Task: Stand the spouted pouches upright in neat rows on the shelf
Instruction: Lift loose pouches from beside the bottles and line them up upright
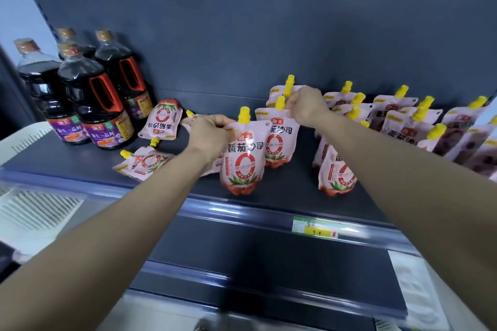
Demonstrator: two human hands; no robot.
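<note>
My left hand (211,131) pinches the top left corner of a pink ketchup pouch (243,161) with a yellow spout cap, which stands upright near the front of the dark shelf (80,164). My right hand (305,107) grips the top of a second upright pouch (278,142) just behind it. A third pouch (285,90) stands further back. Two pouches lie flat at the left (145,162), and one (161,122) is upside down. Several pouches (403,121) stand in rows at the right.
Several dark soy sauce bottles (88,105) with red handles stand at the shelf's left end. A white plastic basket (29,134) is at the far left. A price tag (314,227) sits on the shelf's front rail. A lower shelf lies below.
</note>
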